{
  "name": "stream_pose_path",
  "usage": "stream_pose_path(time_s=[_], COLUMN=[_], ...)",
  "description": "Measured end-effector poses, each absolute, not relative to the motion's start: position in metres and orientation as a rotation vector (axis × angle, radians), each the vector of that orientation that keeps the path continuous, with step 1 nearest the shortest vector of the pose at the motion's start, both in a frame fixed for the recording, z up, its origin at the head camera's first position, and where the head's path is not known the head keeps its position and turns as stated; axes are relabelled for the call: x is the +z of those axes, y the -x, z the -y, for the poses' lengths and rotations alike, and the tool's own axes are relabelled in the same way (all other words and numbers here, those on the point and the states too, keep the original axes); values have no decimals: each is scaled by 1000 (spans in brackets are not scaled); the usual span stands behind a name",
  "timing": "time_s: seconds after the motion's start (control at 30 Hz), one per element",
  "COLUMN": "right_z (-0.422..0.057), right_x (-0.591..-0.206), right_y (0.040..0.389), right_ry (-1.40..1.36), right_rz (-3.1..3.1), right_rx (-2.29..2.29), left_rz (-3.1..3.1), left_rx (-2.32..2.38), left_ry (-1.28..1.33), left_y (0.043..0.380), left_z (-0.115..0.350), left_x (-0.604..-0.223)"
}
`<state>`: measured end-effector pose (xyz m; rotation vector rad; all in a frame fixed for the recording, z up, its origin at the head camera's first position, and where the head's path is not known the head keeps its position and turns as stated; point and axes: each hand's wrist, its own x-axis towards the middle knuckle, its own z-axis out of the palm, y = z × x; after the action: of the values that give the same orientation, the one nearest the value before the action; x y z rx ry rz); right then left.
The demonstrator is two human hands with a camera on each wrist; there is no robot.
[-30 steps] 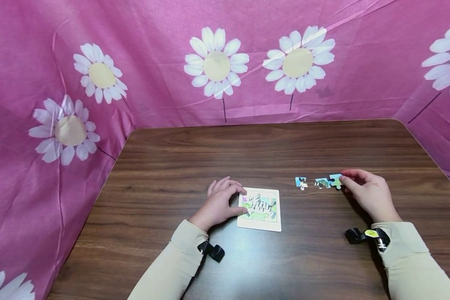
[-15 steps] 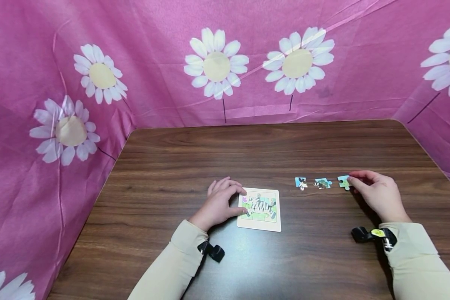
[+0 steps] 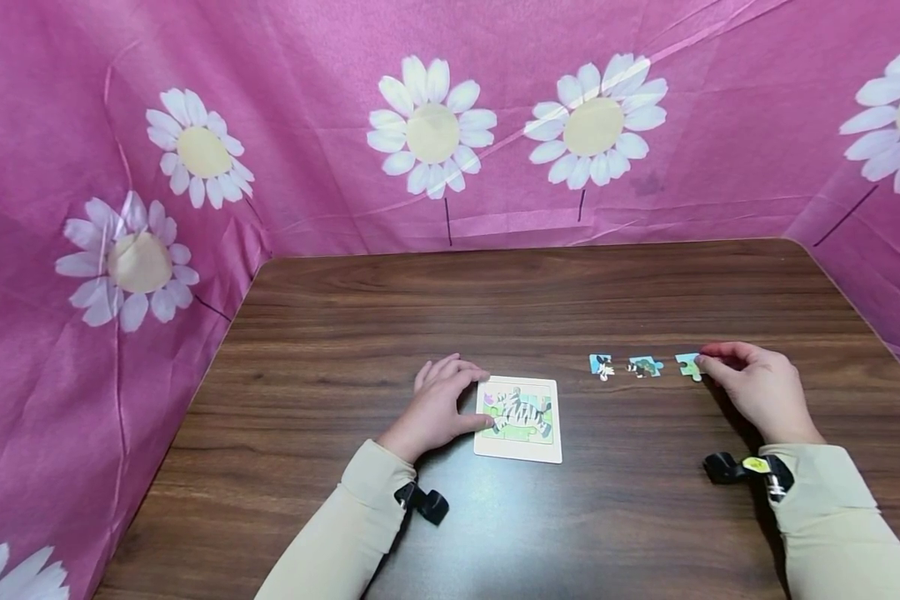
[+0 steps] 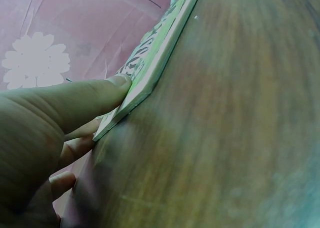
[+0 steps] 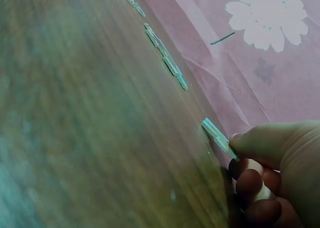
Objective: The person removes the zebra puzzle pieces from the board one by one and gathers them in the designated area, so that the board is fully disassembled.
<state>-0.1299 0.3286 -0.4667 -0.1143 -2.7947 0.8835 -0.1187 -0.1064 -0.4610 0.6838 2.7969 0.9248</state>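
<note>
A square zebra jigsaw puzzle [image 3: 521, 419] in a pale frame lies on the table in the head view. My left hand [image 3: 438, 404] rests on its left side, thumb [image 4: 117, 82] laid over the frame and the index fingertip near the upper left corner. To the right, my right hand [image 3: 757, 392] pinches a blue and green jigsaw piece [image 3: 687, 365] between thumb and finger. In the right wrist view this held piece [image 5: 217, 137] is seen edge-on, slightly tilted. Two loose pieces lie left of it: one with a dark green patch [image 3: 645, 367], one with a black-and-white part [image 3: 602, 366].
The brown wood-grain table [image 3: 390, 317] reaches back to a pink cloth [image 3: 307, 167] printed with white daisies. The same cloth hangs along the left and right sides. Black camera straps sit on both wrists.
My right hand has moved a little to the right with the pinched piece, parting it from the green-patched piece. In the last half second it has hardly moved. The left hand stays in place.
</note>
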Motion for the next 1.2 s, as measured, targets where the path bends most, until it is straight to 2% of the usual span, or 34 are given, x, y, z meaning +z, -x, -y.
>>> stream_pose_path(time_s=[0.47, 0.7, 1.2], right_z=[-329, -300, -194], right_x=[-467, -463, -468], right_y=[129, 127, 128], right_ry=[194, 267, -312], right_rz=[2707, 2445, 2342], right_rx=[979, 1143, 1310], left_rz=[-2793, -2795, -2811], left_rx=[911, 913, 883], left_ry=[-672, -680, -637], left_y=[119, 117, 119], left_z=[105, 107, 103], left_x=[-462, -461, -460])
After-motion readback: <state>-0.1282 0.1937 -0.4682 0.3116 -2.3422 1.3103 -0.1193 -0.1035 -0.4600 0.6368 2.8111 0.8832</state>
